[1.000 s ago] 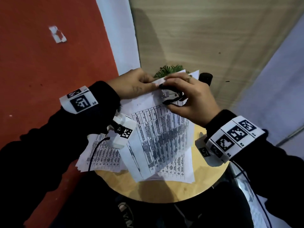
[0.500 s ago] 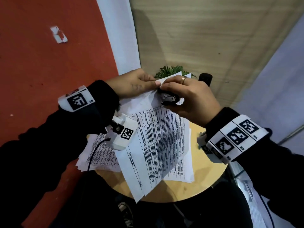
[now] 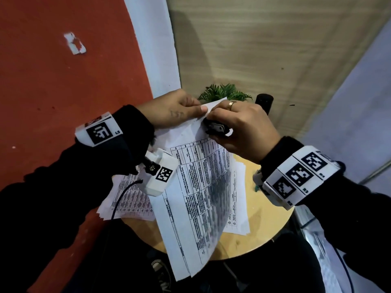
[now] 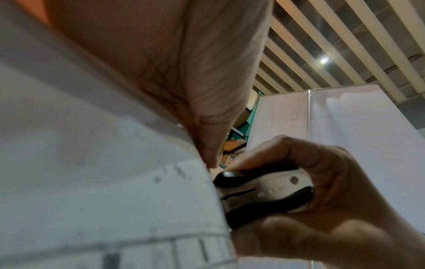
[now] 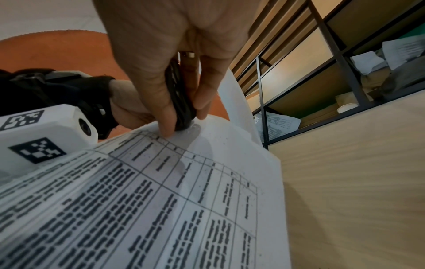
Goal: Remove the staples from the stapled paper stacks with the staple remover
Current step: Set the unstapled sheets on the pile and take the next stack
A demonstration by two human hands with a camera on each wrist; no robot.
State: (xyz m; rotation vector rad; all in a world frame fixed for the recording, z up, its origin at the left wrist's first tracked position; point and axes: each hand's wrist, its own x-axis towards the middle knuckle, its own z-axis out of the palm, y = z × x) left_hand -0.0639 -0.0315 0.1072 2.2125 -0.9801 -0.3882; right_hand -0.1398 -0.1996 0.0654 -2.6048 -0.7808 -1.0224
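Up above the round table (image 3: 273, 227), near the top corner of the paper, both hands are busy. The right hand (image 3: 243, 127) is closed around the staple remover (image 3: 215, 129), with the thumb on one side and the fingers (image 5: 207, 87) on the other, squeezing it. Its tip is pushed against the top edge of the paper stack (image 3: 201, 187). The left hand (image 3: 175, 112) pinches that same top edge, just beside the tool, with its thumb on top. The staple itself is too small and hidden to see.

The stack is held up in the air and hangs down toward the table. It looks thin, light and floppy, so it bends and sags. It could tear if pulled hard. The best place to hold it is probably right next to the staple, where the left hand is now, so the corner stays flat.

The staple remover looks small, hard and smooth. It is best squeezed from both sides.

More printed sheets (image 3: 129, 199) lie on the table under the arms. A green plant (image 3: 224, 94) and a black tube (image 3: 263, 102) stand behind the hands.
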